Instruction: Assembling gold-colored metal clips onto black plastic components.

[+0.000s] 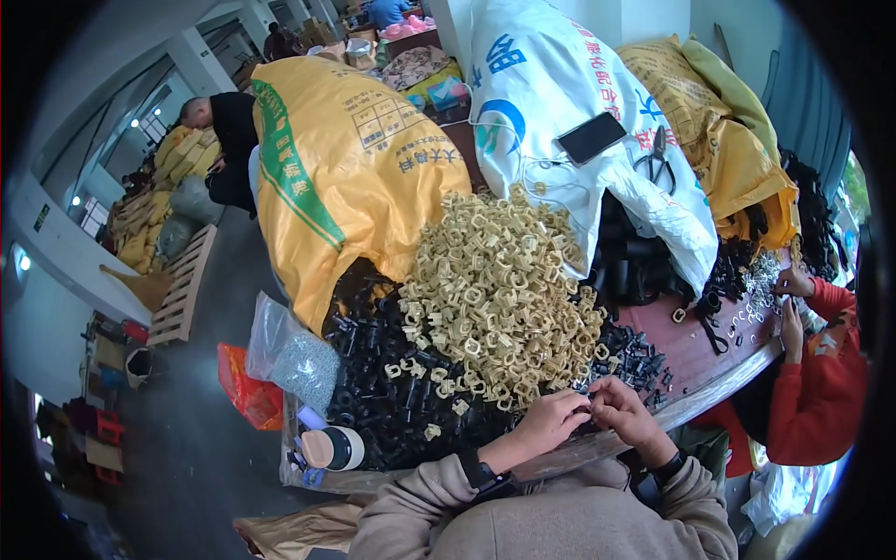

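Note:
My left hand point(549, 427) and my right hand point(629, 414) meet at the table's front edge, fingertips pinched together. Something small and dark sits between them, mostly hidden by the fingers, and I cannot make out its kind. Just beyond the hands rises a heap of beige plastic ring-shaped parts point(504, 289). Loose small black plastic parts point(373, 411) spread to the left of it, and more black parts point(635, 359) lie to its right.
A yellow woven sack point(364, 159) and a white sack point(541, 84) stand behind the heap. On the white one lie a phone point(592, 138) and black scissors point(658, 161). A bottle point(334, 449) and a bag of small metal pieces point(306, 369) sit left. A red-sleeved co-worker point(821, 373) works at right.

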